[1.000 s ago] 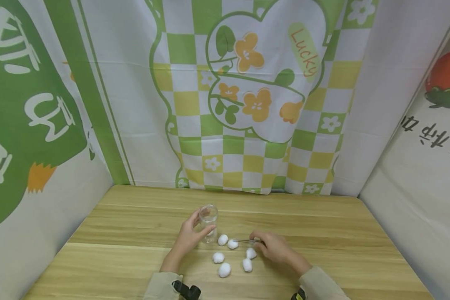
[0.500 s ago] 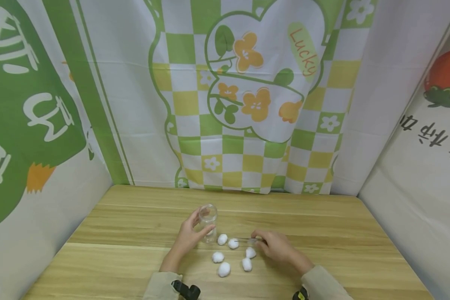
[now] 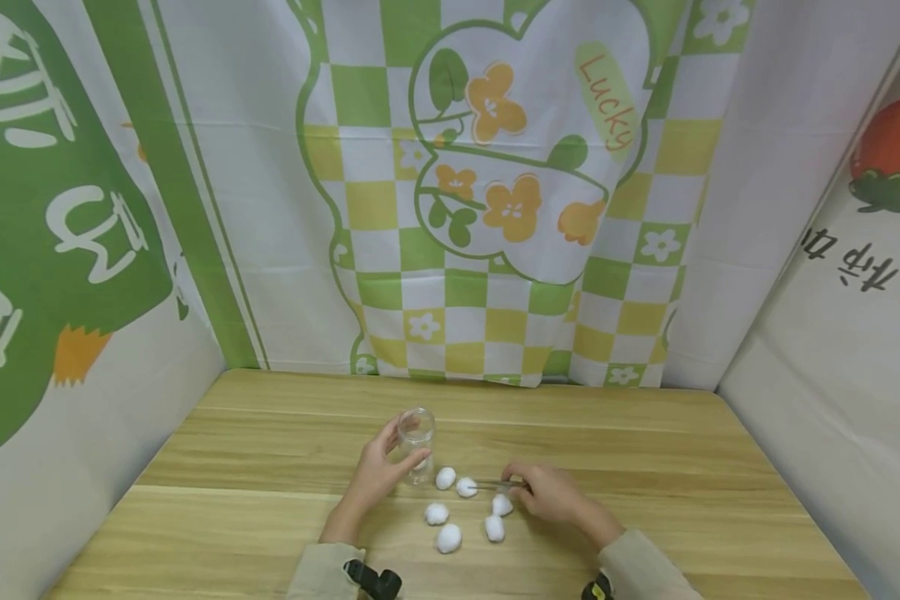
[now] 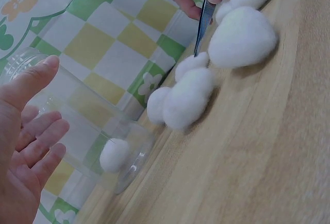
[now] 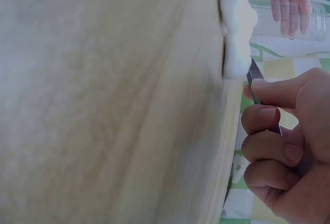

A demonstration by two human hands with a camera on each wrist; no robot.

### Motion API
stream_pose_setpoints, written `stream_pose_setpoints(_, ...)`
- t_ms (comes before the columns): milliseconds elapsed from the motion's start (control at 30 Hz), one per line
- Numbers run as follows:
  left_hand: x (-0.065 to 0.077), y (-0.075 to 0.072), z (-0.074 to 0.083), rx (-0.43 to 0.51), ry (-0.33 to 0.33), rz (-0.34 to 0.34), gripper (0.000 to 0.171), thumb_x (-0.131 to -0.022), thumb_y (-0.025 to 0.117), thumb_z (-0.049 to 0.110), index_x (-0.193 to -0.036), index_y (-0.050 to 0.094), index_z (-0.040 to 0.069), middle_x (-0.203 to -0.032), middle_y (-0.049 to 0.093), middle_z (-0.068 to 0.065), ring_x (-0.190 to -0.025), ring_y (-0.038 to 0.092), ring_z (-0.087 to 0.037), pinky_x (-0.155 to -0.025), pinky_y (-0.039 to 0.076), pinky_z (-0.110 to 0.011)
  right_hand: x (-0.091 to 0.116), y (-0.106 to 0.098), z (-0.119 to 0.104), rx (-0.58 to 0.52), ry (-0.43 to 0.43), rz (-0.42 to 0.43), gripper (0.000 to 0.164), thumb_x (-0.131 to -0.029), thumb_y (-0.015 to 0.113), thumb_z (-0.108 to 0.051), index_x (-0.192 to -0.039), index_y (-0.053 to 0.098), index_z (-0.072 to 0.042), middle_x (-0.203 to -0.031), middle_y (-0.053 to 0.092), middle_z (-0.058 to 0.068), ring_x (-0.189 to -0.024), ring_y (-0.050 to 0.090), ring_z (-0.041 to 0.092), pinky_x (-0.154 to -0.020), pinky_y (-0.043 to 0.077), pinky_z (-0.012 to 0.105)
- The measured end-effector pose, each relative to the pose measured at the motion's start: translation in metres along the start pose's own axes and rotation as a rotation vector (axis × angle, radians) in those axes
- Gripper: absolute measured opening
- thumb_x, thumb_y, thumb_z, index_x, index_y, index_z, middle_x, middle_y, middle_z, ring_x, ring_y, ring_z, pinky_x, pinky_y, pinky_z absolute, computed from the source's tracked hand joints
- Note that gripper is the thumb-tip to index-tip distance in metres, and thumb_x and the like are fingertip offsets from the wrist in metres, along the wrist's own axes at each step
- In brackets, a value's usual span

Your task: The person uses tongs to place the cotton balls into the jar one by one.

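My left hand point(image 3: 378, 468) holds an upright clear jar point(image 3: 418, 437), thumb on one side and fingers on the other. The jar has no lid, and one cotton ball point(image 4: 114, 155) lies at its bottom. In my right hand point(image 3: 555, 495) is a pair of metal tweezers point(image 3: 497, 484), pinched between thumb and fingers, as the right wrist view confirms. The tweezers' tips reach a cotton ball point(image 3: 466, 488) on the table right of the jar; whether they grip it I cannot tell. Another cotton ball point(image 3: 446, 477) sits between that one and the jar.
More cotton balls lie nearer to me: one point(image 3: 437, 514) and another point(image 3: 449, 538) at left, one point(image 3: 502, 505) and another point(image 3: 494, 528) close to my right hand. The wooden table point(image 3: 270, 450) ends at a checkered curtain point(image 3: 450, 333) behind.
Almost everything stays in place. The right hand and tweezers shift only slightly, with the tips staying at the same cotton ball. The left hand keeps its hold on the jar.
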State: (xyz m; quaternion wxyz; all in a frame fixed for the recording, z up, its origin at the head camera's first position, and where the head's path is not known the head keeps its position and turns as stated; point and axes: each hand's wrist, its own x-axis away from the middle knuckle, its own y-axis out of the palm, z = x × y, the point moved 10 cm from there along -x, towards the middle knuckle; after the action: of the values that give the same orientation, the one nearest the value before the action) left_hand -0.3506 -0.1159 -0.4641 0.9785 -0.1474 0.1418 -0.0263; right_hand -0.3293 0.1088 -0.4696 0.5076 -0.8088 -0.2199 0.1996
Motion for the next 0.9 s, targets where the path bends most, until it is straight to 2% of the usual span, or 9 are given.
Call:
stream_pose_setpoints(133,0.000,0.000,0.002,0.004,0.004,0.000,0.060,-0.084,0.074,0.016,-0.137,0.049,0.005,-0.137,0.058,-0.016,-0.133,0.051,-0.036,-0.116,0.037,-0.053,0.000,0.000,0.001,0.024,-0.002,0.018,0.015,-0.090,0.064,-0.013,-0.104,0.065,-0.015,-0.068,0.061,-0.002,-0.056,0.037,-0.001,-0.045,0.029,0.015)
stream_pose_setpoints(233,0.001,0.000,0.003,0.009,0.003,0.000,0.060,-0.084,0.074,0.016,-0.137,0.049,0.005,-0.137,0.058,-0.016,-0.133,0.051,-0.036,-0.116,0.037,-0.053,0.001,0.000,0.002,0.038,-0.004,0.031,0.015,-0.090,0.064,-0.012,-0.105,0.066,-0.015,-0.079,0.069,0.002,-0.061,0.045,0.000,-0.048,0.032,0.015)
stream_pose_setpoints(367,0.001,0.000,0.003,0.004,0.006,0.000,0.059,-0.084,0.074,0.016,-0.137,0.049,0.005,-0.136,0.059,-0.016,-0.132,0.051,-0.036,-0.116,0.037,-0.053,0.001,-0.004,0.001,0.051,0.001,0.053,0.016,-0.091,0.062,-0.012,-0.106,0.066,-0.015,-0.091,0.073,0.004,-0.069,0.053,0.004,-0.052,0.036,0.016)
stream_pose_setpoints(567,0.001,0.000,0.002,-0.004,0.009,-0.003,0.059,-0.085,0.073,0.017,-0.137,0.049,0.005,-0.136,0.059,-0.016,-0.132,0.052,-0.035,-0.116,0.038,-0.052,0.000,-0.009,0.000,0.037,0.010,0.065,0.016,-0.092,0.062,-0.012,-0.107,0.066,-0.015,-0.091,0.073,0.002,-0.065,0.045,0.000,-0.050,0.033,0.015)
stream_pose_setpoints(900,0.000,0.000,-0.001,-0.007,0.004,-0.013,0.060,-0.086,0.073,0.019,-0.138,0.048,0.007,-0.137,0.058,-0.015,-0.134,0.049,-0.035,-0.117,0.036,-0.053,0.000,-0.015,0.001,-0.017,0.009,0.065,0.017,-0.093,0.059,-0.011,-0.109,0.064,-0.013,-0.086,0.072,0.004,-0.059,0.040,-0.002,-0.049,0.032,0.014)
